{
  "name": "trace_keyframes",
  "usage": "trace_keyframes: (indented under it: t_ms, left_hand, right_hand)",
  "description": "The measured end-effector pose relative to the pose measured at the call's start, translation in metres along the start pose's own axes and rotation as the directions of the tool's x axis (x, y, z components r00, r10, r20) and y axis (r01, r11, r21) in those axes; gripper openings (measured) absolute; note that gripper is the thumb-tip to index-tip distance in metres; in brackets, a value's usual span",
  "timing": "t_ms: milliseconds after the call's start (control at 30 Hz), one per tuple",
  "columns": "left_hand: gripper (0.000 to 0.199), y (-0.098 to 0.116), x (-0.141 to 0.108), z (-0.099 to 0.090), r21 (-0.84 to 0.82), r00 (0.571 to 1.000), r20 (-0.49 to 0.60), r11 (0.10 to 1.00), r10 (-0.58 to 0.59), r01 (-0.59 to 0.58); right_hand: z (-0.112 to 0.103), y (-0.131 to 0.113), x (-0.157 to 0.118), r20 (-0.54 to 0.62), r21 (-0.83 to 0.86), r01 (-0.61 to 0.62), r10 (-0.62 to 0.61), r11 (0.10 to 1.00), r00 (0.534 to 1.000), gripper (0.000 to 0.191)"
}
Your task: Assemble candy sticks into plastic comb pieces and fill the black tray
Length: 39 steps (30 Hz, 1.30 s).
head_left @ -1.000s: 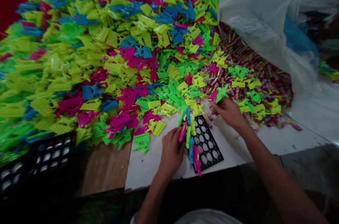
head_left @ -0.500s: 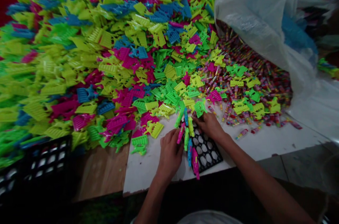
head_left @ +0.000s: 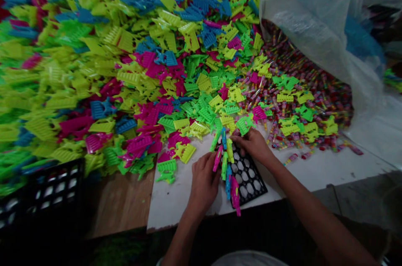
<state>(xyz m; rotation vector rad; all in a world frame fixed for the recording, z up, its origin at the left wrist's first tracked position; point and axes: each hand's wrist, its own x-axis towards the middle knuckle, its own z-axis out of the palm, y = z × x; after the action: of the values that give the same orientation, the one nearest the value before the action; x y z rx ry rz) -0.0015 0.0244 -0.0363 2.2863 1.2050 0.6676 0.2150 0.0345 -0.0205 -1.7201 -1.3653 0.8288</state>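
A black tray with rounded holes (head_left: 248, 176) lies on the white board at the front edge. Several coloured plastic pieces stand in a row along its left side, among them a blue one (head_left: 224, 138), a yellow one (head_left: 230, 151) and a pink one (head_left: 235, 197). My left hand (head_left: 204, 176) is closed beside the row, its fingertips at a pink piece (head_left: 217, 158); what they grip is hidden. My right hand (head_left: 253, 146) bends over the tray's far end, fingers closed by a green piece (head_left: 245, 124); its grip is too small to make out.
A large heap of yellow, green, pink and blue pieces (head_left: 132, 77) fills the left and back. Small wrapped tubes (head_left: 326, 98) spill from a clear plastic bag (head_left: 307, 10) at right. Another black tray (head_left: 59, 190) is at the lower left.
The whole view has shifted slightly, so the heap's right part, tray and hands appear a little further right. Both hands keep nearly the same place at the tray.
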Motion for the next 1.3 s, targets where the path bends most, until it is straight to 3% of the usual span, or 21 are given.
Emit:
trace_keyframes:
  t_ms: [67, 200, 333, 400, 467, 567, 633, 700, 800, 900, 933, 1000, 1067, 1133, 1300]
  left_hand:
    - [0.045, 0.000, 0.000, 0.000, 0.003, 1.000, 0.004, 1.000, -0.002, 0.002]
    - [0.044, 0.001, 0.001, -0.001, 0.009, 1.000, 0.012, 1.000, 0.019, -0.020]
    - [0.045, 0.000, 0.001, -0.001, 0.014, 0.999, 0.003, 0.999, 0.046, -0.046]
    - [0.046, 0.000, 0.000, -0.001, 0.019, 0.999, -0.002, 0.999, 0.046, -0.046]
    - [0.046, 0.001, 0.000, -0.001, 0.023, 0.999, -0.004, 0.999, 0.037, -0.037]
    - [0.045, 0.001, 0.001, 0.000, 0.027, 1.000, 0.010, 0.999, 0.029, -0.029]
    - [0.045, 0.001, 0.002, 0.000, 0.027, 1.000, 0.010, 0.999, 0.026, -0.026]
    - [0.046, 0.001, 0.002, 0.000, 0.025, 1.000, 0.007, 0.999, 0.022, -0.022]
    - [0.045, 0.002, 0.001, 0.000, 0.026, 1.000, 0.005, 0.999, 0.025, -0.025]
    - [0.044, 0.000, 0.000, 0.001, 0.037, 0.999, -0.007, 0.998, 0.047, -0.047]
    - [0.043, -0.001, 0.000, 0.002, 0.042, 0.998, -0.014, 0.998, 0.056, -0.056]
    - [0.042, -0.003, 0.000, 0.003, 0.051, 0.997, -0.025, 0.996, 0.072, -0.071]
    - [0.041, -0.005, -0.001, 0.004, 0.059, 0.996, -0.028, 0.995, 0.080, -0.079]
    - [0.041, -0.005, -0.001, 0.004, 0.063, 0.996, -0.026, 0.995, 0.083, -0.081]
    - [0.041, -0.001, 0.001, 0.002, 0.046, 0.997, -0.022, 0.996, 0.079, -0.078]
  right_hand:
    - [0.004, -0.001, -0.001, -0.003, -0.138, 0.050, -0.051, 0.989, 0.999, 0.026]
    - [0.020, -0.015, -0.010, -0.009, -0.376, 0.117, -0.130, 0.919, 0.992, 0.010]
    - [0.022, -0.024, -0.014, 0.075, -0.440, 0.136, -0.115, 0.888, 0.991, 0.022]
    - [0.005, -0.020, -0.007, 0.123, -0.408, 0.235, -0.202, 0.882, 0.972, 0.021]
    - [-0.021, -0.012, 0.006, 0.036, -0.456, 0.252, -0.265, 0.853, 0.963, 0.025]
    - [-0.065, 0.003, 0.029, -0.273, -0.685, -0.034, -0.212, 0.728, 0.938, 0.035]
    - [-0.085, 0.009, 0.038, -0.327, -0.754, -0.157, -0.157, 0.638, 0.932, 0.030]
    - [-0.093, 0.011, 0.039, -0.299, -0.767, -0.143, -0.151, 0.625, 0.942, 0.020]
    - [-0.083, 0.010, 0.023, -0.299, -0.639, -0.046, -0.193, 0.768, 0.934, 0.010]
    - [-0.054, 0.004, -0.003, -0.212, -0.219, 0.011, -0.058, 0.976, 0.975, 0.016]
    - [-0.043, 0.002, -0.011, -0.127, -0.041, -0.005, 0.000, 0.999, 0.992, 0.018]
    - [-0.022, -0.003, -0.022, 0.057, 0.262, -0.064, 0.051, 0.963, 0.997, 0.021]
    - [-0.006, -0.006, -0.027, 0.129, 0.398, -0.092, 0.043, 0.913, 0.991, 0.018]
    - [0.002, -0.006, -0.028, 0.118, 0.345, -0.048, 0.007, 0.937, 0.993, 0.010]
    - [0.010, -0.008, -0.032, -0.001, -0.027, 0.131, -0.131, 0.991, 0.991, 0.006]
